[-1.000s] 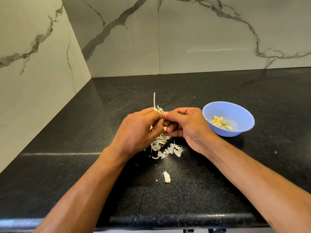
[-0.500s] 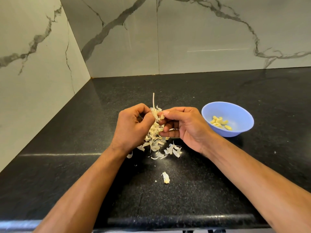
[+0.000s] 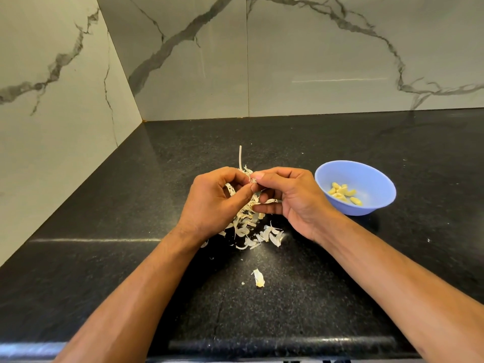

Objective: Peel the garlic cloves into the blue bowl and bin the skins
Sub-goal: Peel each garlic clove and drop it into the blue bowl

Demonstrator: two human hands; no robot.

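The black speckled stone desk (image 3: 340, 271) meets marble-veined wall panels (image 3: 314, 61) along its far edge and its left edge. Both forearms reach in from the near edge toward the middle of the desk.

The blue bowl (image 3: 377, 176) stands right of centre, just beside the right hand and apart from it, with a small cluster of peeled garlic cloves (image 3: 343, 193) lying in its bottom.

The left hand (image 3: 209, 205) is curled, its thumb and fingertips drawn together at a scrap of garlic (image 3: 253, 180) held above the desk. The right hand (image 3: 290, 200) meets it from the other side, thumb and forefinger pinching the same scrap, its other fingers bent loosely beneath (whether a clove sits inside the skin there is too small to tell).

Under and between the two hands lies a pile of garlic skins (image 3: 251, 226), pale papery shreds spread on the desk toward the near edge. A thin dry garlic stalk (image 3: 240, 157) sticks out from behind the hands toward the far edge. One stray piece of skin (image 3: 258, 277) lies alone nearer the near edge, well apart from the pile.
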